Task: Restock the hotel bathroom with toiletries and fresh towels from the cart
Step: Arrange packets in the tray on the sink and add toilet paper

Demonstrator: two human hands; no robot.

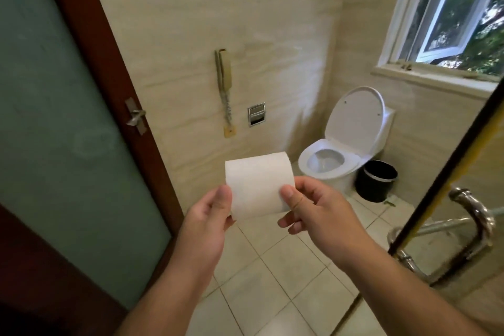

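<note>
Above the pale tiled floor (pixel 272 275), just inside the doorway, a white toilet roll (pixel 259 185) is held up at chest height, the left hand (pixel 210 229) pinching its left edge and the right hand (pixel 316 215) pinching its right edge, thumbs on the near face. Beyond it on the beige wall sit a chrome recessed holder (pixel 256 117) and a wall phone (pixel 224 73), with the open-lidded toilet (pixel 335 161) and a black bin (pixel 376 184) toward the far corner under the window (pixel 463 16).

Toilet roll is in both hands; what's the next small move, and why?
Probably carry the toilet roll forward to the recessed chrome holder beside the wall phone: left hand and right hand pinch it in mid-air, well short of the wall, and no paper shows in the holder.
</note>
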